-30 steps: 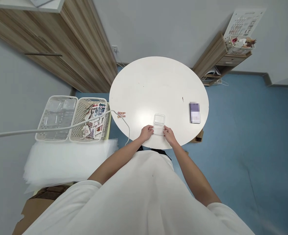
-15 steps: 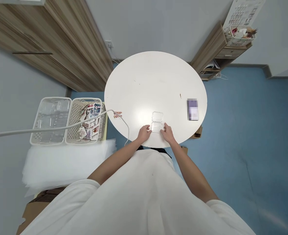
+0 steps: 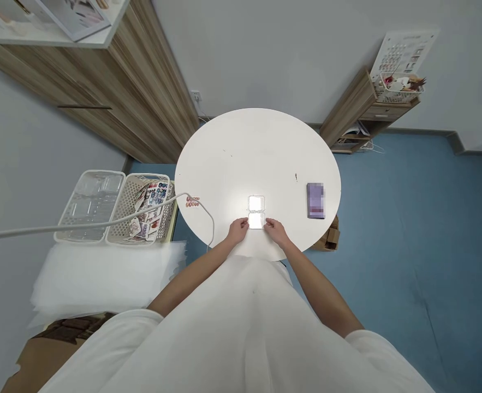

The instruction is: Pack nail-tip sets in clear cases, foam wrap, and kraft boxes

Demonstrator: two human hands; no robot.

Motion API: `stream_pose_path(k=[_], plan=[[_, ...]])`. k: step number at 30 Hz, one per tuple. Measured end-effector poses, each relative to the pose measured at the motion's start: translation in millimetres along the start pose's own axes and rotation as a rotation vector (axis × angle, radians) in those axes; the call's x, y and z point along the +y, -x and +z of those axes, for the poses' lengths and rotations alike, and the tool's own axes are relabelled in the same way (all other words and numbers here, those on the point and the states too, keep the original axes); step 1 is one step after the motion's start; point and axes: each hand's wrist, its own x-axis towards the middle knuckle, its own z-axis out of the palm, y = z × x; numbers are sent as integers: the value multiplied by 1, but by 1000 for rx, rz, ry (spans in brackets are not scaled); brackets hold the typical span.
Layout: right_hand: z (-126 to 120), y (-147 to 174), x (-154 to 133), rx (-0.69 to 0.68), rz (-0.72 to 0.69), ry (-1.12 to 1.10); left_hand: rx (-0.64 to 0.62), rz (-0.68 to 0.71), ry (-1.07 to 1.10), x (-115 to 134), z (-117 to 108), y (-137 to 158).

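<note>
A small clear plastic case (image 3: 256, 204) lies open on the white oval table (image 3: 261, 147), its two hinged halves one beyond the other. Glare from the tabletop shows through both halves. At the near half's left edge, my left hand (image 3: 238, 231) is closed with fingertips against the side. My right hand (image 3: 276, 231) grips the opposite edge in the same way. To the left on the table is a small sheet of reddish press-on nails (image 3: 192, 202). A purple box (image 3: 315, 200), partly blurred, lies at the right.
A white cable (image 3: 142, 215) crosses from the left onto the table edge. Beside the table stand a basket of nail sheets (image 3: 120, 218) and a basket of clear plastic cases (image 3: 71, 232). White sheets (image 3: 109, 278) are stacked below them. A wooden cabinet (image 3: 154, 109) stands behind.
The camera view has tilted, so the table sits lower in the picture. My fingers, more spread before, have drawn in against the sides of the clear case.
</note>
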Motion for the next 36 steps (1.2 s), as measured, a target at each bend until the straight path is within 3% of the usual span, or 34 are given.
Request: stream_pose_path(k=[10,15,21,28,32,36], plan=[[-5,0,-5,-45,10,12,43,28,-94,4,13,-10],[-6,1,-1,-42,-1,6,152,19,-106,-2,17,-6],[-6,6,9,-26,-32,-21,180,-27,-152,-15,10,9],[0,18,-2,36,-132,17,233,-40,-160,-32,-17,26],[23,17,-26,-54,-220,59,285,21,-243,-39,-45,26],[57,5,-52,-184,-266,160,390,48,-345,-46,-90,23]])
